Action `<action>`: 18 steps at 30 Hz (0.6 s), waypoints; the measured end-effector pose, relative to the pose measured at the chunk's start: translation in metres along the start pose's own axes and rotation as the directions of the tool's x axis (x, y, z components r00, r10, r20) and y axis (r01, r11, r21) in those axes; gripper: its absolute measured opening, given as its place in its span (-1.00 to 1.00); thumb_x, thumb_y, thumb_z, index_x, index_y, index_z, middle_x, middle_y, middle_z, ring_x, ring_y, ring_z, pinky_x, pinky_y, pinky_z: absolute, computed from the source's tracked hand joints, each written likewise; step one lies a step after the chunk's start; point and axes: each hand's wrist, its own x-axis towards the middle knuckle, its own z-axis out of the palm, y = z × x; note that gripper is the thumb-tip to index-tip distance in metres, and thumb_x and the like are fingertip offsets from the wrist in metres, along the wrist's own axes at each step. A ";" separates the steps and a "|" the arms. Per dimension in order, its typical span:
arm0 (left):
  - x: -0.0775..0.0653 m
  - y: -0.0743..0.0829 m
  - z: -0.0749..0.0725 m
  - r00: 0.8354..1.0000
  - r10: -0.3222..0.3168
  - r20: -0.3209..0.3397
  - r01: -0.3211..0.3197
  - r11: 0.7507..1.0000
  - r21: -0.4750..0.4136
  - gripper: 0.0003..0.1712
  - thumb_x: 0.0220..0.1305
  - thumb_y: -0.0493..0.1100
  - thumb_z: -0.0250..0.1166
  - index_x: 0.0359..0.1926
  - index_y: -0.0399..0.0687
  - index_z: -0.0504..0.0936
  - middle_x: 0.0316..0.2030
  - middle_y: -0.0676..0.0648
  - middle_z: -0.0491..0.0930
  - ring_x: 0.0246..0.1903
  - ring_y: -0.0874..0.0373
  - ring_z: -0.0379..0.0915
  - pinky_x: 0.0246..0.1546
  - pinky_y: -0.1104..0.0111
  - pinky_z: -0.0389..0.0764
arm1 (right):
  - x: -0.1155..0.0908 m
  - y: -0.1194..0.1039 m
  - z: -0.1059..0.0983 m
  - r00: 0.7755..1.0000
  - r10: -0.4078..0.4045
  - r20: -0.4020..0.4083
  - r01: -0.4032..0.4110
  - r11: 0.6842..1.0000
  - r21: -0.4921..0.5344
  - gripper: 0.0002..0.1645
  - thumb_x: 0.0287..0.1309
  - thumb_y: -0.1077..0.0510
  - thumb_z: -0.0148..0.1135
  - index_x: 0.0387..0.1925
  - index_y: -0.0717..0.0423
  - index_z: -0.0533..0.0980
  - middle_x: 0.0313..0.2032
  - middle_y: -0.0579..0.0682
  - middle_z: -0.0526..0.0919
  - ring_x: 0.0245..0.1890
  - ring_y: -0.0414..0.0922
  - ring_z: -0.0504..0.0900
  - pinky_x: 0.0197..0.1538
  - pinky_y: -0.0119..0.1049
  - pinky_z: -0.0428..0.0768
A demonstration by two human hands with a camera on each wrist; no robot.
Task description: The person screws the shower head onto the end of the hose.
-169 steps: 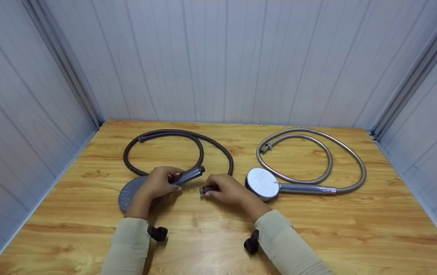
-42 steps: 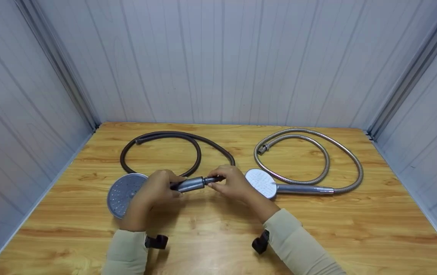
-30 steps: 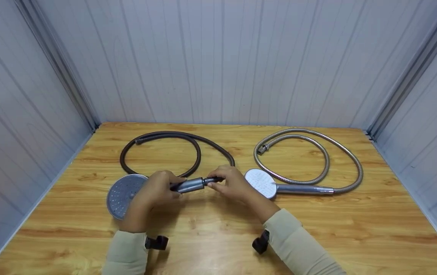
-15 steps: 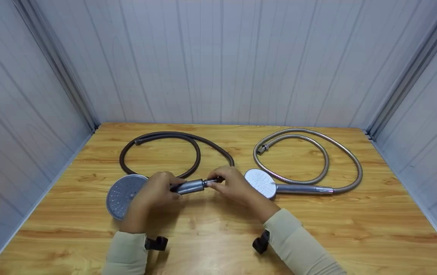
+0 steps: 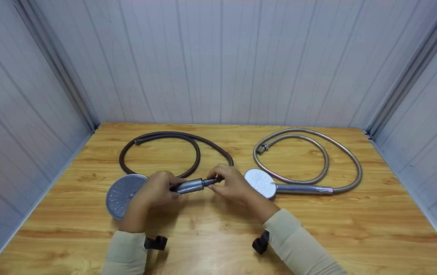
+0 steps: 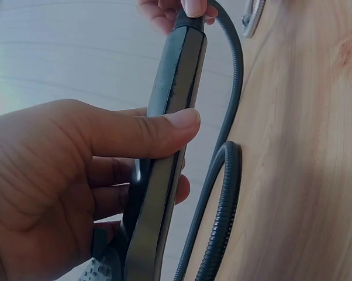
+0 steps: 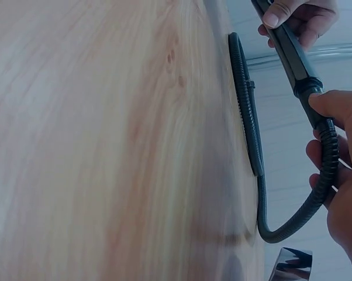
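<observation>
My left hand (image 5: 155, 191) grips the handle (image 5: 189, 186) of a dark grey shower head (image 5: 121, 195), its round nozzle face tilted up at the left. Thumb and fingers wrap the flat-sided handle (image 6: 170, 76) in the left wrist view. With thumb and fingertips, my right hand (image 5: 230, 182) pinches the end fitting (image 5: 210, 181) of a black shower hose (image 5: 199, 151). That fitting (image 7: 310, 104) meets the handle's end in the right wrist view, in line with it; how far it is threaded on is hidden. Beyond the hands, the hose loops on the table.
At the right, a chrome shower head (image 5: 260, 183) with a white face lies on the wooden table (image 5: 210, 244), attached to a coiled silver hose (image 5: 357, 164). It is close beside my right hand. Pale panel walls (image 5: 218, 61) stand behind and at both sides.
Earlier the handle and hose fitting were apart; now they meet end to end. The dark shower head has shifted slightly left. Lately only my right fingers have shifted a little on the fitting.
</observation>
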 end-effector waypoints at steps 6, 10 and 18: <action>0.000 0.001 -0.001 1.000 0.010 0.003 -0.010 1.000 -0.001 -0.53 -0.05 -0.39 0.48 -0.02 -0.11 0.73 -0.23 -0.06 0.68 -0.35 0.13 0.48 -0.27 0.21 0.54 | 0.000 0.001 0.000 1.000 -0.002 0.005 0.002 1.000 -0.018 -0.82 0.05 0.30 0.43 -0.27 0.19 0.63 -0.26 0.00 0.64 -0.25 -0.14 0.60 -0.16 -0.32 0.58; 0.000 0.001 -0.002 1.000 -0.002 0.007 0.002 1.000 -0.003 -0.52 -0.05 -0.39 0.48 -0.02 -0.10 0.73 -0.22 -0.05 0.68 -0.33 0.14 0.47 -0.25 0.20 0.54 | 0.000 0.001 -0.001 1.000 0.005 0.013 -0.005 1.000 -0.019 -0.83 0.08 0.27 0.42 -0.25 0.19 0.64 -0.26 0.00 0.66 -0.25 -0.15 0.60 -0.15 -0.33 0.58; -0.001 0.000 -0.001 0.998 0.065 -0.015 -0.065 0.997 0.039 -0.53 -0.08 -0.37 0.50 -0.03 -0.08 0.74 -0.30 -0.04 0.65 -0.35 0.14 0.45 -0.25 0.17 0.53 | -0.001 0.001 -0.002 1.000 -0.024 0.016 0.025 0.999 -0.032 -0.83 0.13 0.21 0.40 -0.23 0.18 0.67 -0.28 -0.01 0.69 -0.26 -0.13 0.61 -0.16 -0.32 0.59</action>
